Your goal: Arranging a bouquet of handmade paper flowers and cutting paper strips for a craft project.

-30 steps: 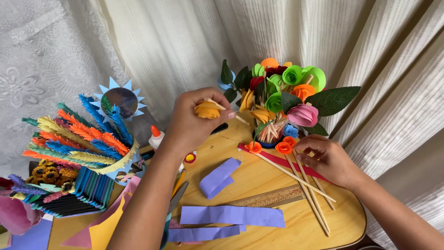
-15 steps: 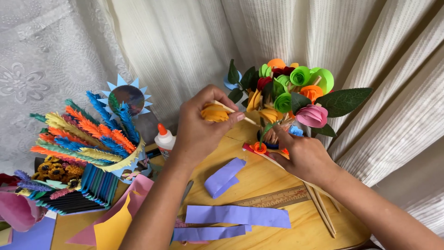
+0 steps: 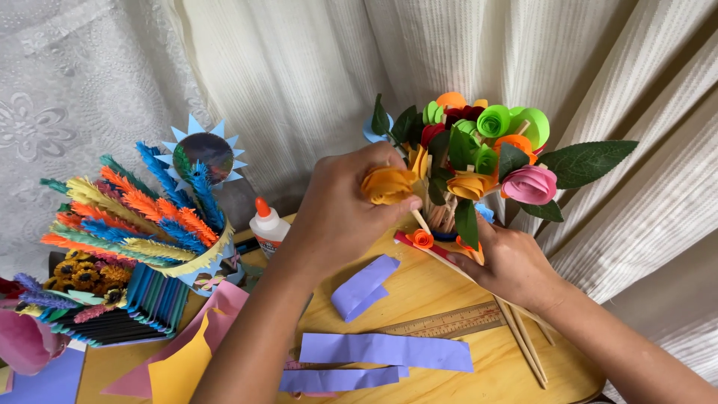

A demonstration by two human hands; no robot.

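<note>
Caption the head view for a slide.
Left hand holds an orange paper rose beside a paper-flower bouquet; right hand grips wooden sticks.

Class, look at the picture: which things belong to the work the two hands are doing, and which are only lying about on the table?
In use:
- left hand holding the orange paper rose
- right hand on the wooden sticks
- bunch of paper flowers

Lying about:
- glue bottle
- ruler
- purple paper strips
- feathery paper fan

right hand (image 3: 516,262) moved off sticks toward bouquet (image 3: 479,150)
</note>
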